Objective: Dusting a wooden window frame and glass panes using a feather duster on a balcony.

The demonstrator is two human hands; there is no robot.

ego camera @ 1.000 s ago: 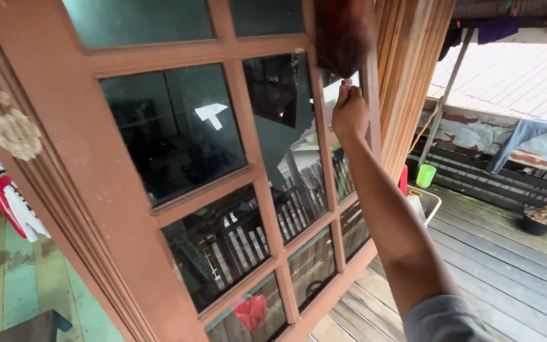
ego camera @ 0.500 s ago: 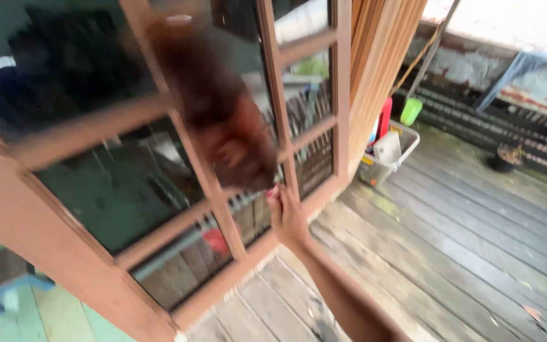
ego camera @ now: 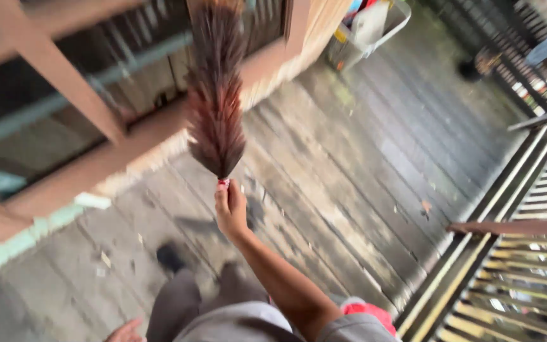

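While the fingers (ego camera: pixel 224 197) of the right hand (ego camera: pixel 231 212) are clenching around the short handle of a feather duster (ego camera: pixel 215 101), the duster is standing up from the fist, its red-wrapped grip end just showing above the knuckles. Its dark reddish-brown plume is fanning upward and crossing in front of the lower rail of a wooden door (ego camera: pixel 90 166), near the door's bottom corner; whether the feathers are touching the wood or glass cannot be told through the blur. The right arm is reaching forward from the bottom edge of the view, over grey trousers and a dark shoe (ego camera: pixel 171 258). The left hand (ego camera: pixel 123 332) is showing only as a few fingertips at the bottom edge, near the left trouser leg; they are holding nothing visible, but how far they are curled cannot be told. Underfoot, a deck (ego camera: pixel 362 158) of weathered grey planks is running toward the top right, where a white basket (ego camera: pixel 375 28) is sitting against the wall at the deck's far edge. A wooden railing (ego camera: pixel 514 253) is bordering the deck's right edge.
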